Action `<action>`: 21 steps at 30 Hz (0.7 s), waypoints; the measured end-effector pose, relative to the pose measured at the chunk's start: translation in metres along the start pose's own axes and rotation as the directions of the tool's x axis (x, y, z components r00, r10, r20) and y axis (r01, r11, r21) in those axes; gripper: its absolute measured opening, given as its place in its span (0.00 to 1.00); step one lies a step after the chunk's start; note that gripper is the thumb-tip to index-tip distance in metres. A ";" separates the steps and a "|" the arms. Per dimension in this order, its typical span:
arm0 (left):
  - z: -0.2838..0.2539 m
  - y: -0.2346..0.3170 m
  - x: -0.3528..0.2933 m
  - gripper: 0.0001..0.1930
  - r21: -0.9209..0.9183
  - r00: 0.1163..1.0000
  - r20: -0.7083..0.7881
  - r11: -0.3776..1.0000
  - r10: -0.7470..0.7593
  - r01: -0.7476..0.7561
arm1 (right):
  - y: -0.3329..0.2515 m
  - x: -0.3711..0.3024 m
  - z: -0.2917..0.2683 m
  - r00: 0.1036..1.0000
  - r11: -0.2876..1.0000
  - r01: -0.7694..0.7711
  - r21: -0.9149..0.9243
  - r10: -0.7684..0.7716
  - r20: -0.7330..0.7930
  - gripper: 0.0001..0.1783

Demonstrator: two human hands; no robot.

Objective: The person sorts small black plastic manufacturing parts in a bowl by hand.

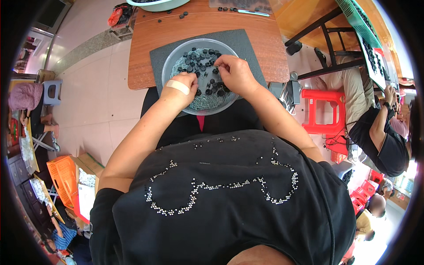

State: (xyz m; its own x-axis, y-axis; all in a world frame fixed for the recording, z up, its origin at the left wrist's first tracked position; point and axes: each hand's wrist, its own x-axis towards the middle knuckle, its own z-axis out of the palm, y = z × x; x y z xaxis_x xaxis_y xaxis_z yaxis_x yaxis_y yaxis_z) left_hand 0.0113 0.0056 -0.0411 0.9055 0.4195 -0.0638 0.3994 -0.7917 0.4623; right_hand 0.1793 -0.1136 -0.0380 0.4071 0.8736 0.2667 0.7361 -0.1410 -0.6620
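Note:
A clear round plastic tub [233,44] stands before me, holding many thin silvery-green metal pins or screws [204,103]. Small black plastic caps or knobs [203,67] lie on top of them, mostly in the middle. My left hand [180,87], with a beige plaster on its back, is over the tub's left side. Its fingers are closed in a pinch, next to a black cap. Over the upper right side, my right hand [237,74] pinches with thumb and forefinger among the caps. What either hand holds is too small to make out.
The tub rests on a dark grey mat [242,39] at the near edge of a wooden table [145,53]. Loose black caps [182,16], a pale blue basin [161,6] and a thin light-blue tool [253,13] lie farther back. A red stool [324,94] stands right, near another seated person [380,132].

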 end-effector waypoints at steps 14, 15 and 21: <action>0.005 0.012 0.025 0.10 0.030 0.978 -0.081 0.981 0.192 -0.190 | -0.019 0.004 -0.023 0.954 0.892 -0.299 0.340 0.280 0.104 0.07; 0.006 0.011 0.025 0.10 0.030 0.978 -0.080 0.981 0.191 -0.190 | -0.018 0.003 -0.023 0.954 0.891 -0.300 0.341 0.281 0.105 0.07; 0.001 0.011 0.027 0.08 -0.053 0.997 -0.068 0.997 0.044 -0.047 | 0.000 -0.004 -0.019 0.927 0.801 -0.375 0.467 0.330 0.179 0.09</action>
State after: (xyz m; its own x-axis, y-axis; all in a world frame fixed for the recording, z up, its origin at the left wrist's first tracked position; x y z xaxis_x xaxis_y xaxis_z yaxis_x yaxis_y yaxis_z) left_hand 0.0402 0.0076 -0.0389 0.9102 0.4138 0.0166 0.3479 -0.7858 0.5113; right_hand 0.1881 -0.1259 -0.0258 0.5235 0.8466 -0.0960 0.1846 -0.2227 -0.9572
